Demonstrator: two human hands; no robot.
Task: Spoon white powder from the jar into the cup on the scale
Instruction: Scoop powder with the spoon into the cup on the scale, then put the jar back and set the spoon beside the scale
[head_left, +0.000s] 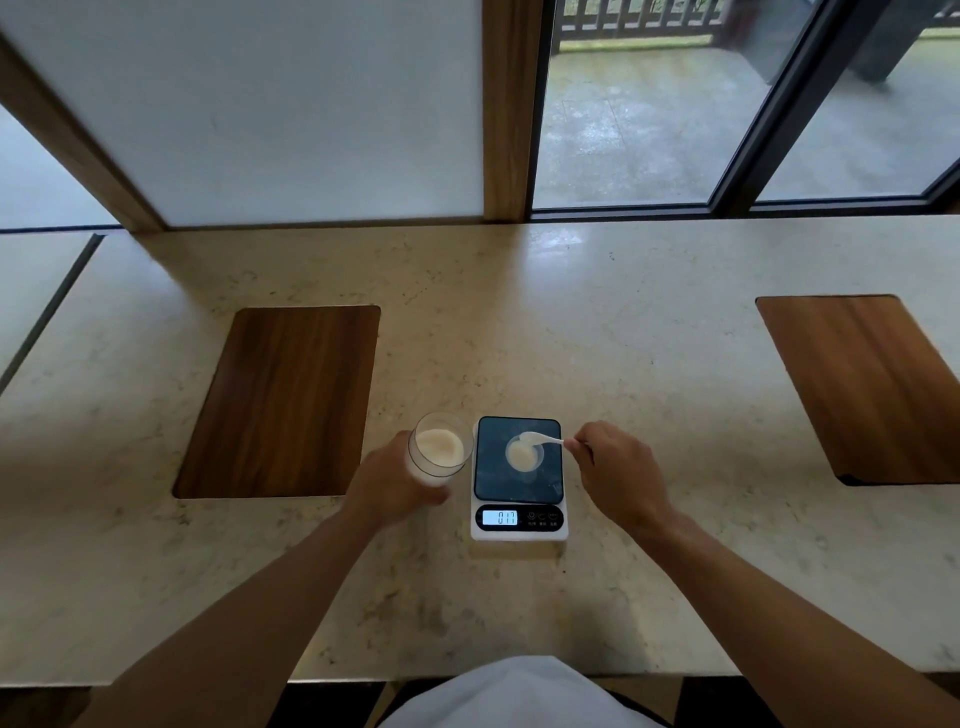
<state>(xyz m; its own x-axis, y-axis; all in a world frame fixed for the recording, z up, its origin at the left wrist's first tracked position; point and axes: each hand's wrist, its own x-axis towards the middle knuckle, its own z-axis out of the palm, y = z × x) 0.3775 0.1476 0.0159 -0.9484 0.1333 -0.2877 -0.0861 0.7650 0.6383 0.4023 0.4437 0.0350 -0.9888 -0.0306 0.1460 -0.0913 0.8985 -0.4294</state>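
So far: powder is already in the cup, and the spooning looks to be well under way rather than just begun.
Scale (518, 480): sits on the pale stone surface (649, 364), straight in front of the person; its lit display (500, 517) seems to read 017, though the digits are small.
Cup (524, 454): small and clear, standing on the middle of the scale's dark plate, with a low heap of white powder (519, 455) covering its bottom.
Spoon (540, 439): white, its bowl over the far rim of the cup on the scale; whether it is loaded or already tipped out is too small to tell.
Right hand (618, 475): just right of the scale, fingers (576, 447) pinched narrow on the end of the spoon's handle.
Jar (440, 447): clear, lid off, touching or just left of the scale, tilted a little toward it, with a good store of powder inside.
Left hand (395, 483): left of the scale, fingers wrapped around the jar's lower side, holding it.
Done: at least some powder has reached the cup, going by the heap and the non-zero reading.
Left: likely more spoonfuls, as the cup is far from full; no target weight is given, so how many cannot be judged.
Spills: none visible on the scale's plate or the surface beside it.
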